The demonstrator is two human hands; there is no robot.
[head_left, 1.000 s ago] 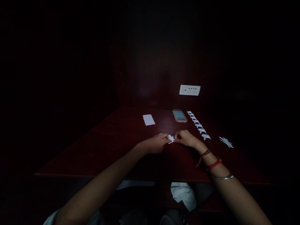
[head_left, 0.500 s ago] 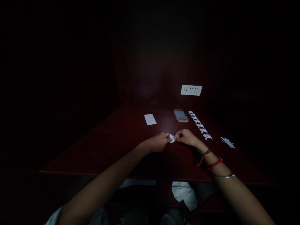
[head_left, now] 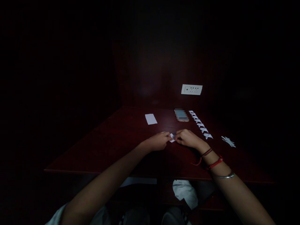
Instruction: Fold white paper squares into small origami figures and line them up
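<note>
A small folded piece of white paper (head_left: 172, 137) lies between my two hands over the dark red table (head_left: 105, 147). My left hand (head_left: 159, 140), with a ring on one finger, pinches its left side. At its right edge my right hand (head_left: 187, 138) has its fingers pressed together on the paper. The fingertips partly cover the paper, so its exact folds cannot be made out. A flat white paper sheet (head_left: 151, 119) rests beyond my left hand.
Beyond my right hand lies a phone (head_left: 181, 115). A row of several folded white papers (head_left: 200, 124) runs along its right. Further right is a small pile of white strips (head_left: 228, 141). A socket panel (head_left: 191, 89) sits on the back wall. Crumpled white material (head_left: 185, 192) shows below the table edge.
My right fingers have shifted slightly and curled closer on the paper, which looks more compact. The whole view has moved a little; the other things lie as before.
</note>
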